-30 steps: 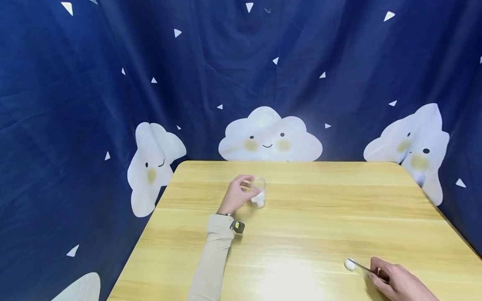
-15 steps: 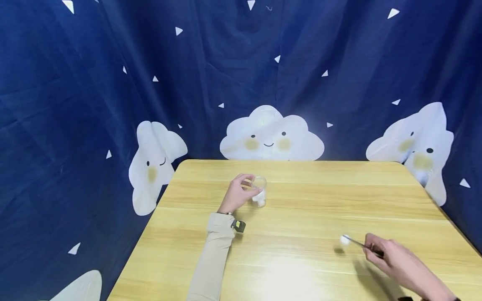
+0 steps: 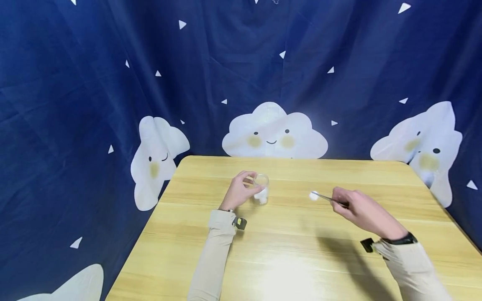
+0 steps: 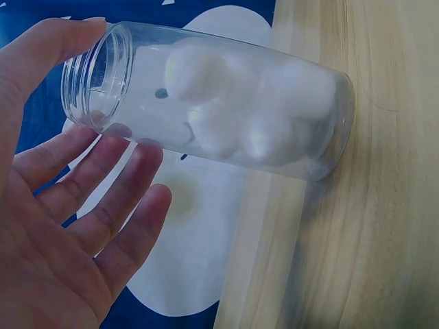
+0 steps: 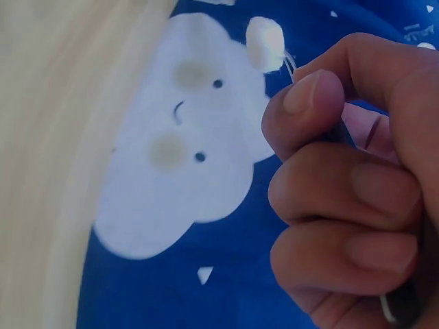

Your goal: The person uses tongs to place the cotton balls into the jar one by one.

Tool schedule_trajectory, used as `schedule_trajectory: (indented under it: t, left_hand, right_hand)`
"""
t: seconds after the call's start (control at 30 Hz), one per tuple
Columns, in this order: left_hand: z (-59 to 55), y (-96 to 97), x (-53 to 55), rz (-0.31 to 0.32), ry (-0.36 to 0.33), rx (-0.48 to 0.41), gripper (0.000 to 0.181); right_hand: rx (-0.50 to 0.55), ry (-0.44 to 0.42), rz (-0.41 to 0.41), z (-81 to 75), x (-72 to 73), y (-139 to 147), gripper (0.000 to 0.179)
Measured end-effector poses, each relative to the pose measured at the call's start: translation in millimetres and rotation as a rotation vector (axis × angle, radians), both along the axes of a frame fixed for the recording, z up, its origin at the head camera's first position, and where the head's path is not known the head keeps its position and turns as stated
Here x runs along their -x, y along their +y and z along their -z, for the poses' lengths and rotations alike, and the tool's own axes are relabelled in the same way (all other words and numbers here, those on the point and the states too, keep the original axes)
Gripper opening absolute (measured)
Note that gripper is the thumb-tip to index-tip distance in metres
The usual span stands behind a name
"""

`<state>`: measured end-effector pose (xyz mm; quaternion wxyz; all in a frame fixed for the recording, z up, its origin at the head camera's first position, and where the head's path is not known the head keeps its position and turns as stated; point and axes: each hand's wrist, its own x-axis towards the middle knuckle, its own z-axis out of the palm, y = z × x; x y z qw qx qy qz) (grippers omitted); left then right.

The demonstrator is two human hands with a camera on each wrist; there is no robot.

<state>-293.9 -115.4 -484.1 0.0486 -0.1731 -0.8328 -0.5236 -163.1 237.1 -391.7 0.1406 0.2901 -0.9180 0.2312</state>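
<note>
A clear plastic jar (image 4: 240,103) without a lid stands on the table, several white cotton balls (image 4: 267,137) inside it. My left hand (image 3: 238,192) grips the jar near its threaded mouth, thumb on one side and fingertips (image 4: 147,154) on the other. In my right hand (image 3: 361,209) a pair of dark tweezers (image 3: 327,197) is pinched. At the tweezers' tips a single cotton ball (image 3: 314,195) is held in the air, to the right of the jar. The right wrist view shows this cotton ball (image 5: 265,44) beyond my curled fingers (image 5: 343,185).
The light wooden table (image 3: 211,175) ends at a back edge just behind the jar. A dark blue curtain (image 3: 241,62) with white clouds and triangles hangs behind and at both sides. Black wrist cameras (image 3: 239,223) sit on both wrists.
My right hand has lifted the cotton ball off the table with the tweezers and carried it forward and left towards the jar. The left hand keeps its grip on the jar.
</note>
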Motion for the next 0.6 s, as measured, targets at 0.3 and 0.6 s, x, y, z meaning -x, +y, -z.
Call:
schedule_trajectory:
  t: [0.3, 0.6]
  left_hand:
    - [-1.8, 1.5, -2.2, -0.004, -0.010, 0.008, 0.053]
    - [-2.1, 0.6, -1.8, -0.007, 0.000, 0.011, 0.052]
  right_hand:
    - [-0.016, -0.055, -0.019, -19.2, 35.5, -27, 0.030]
    - [-0.019, -0.088, -0.034, -23.9, 56.6, -44, 0.024]
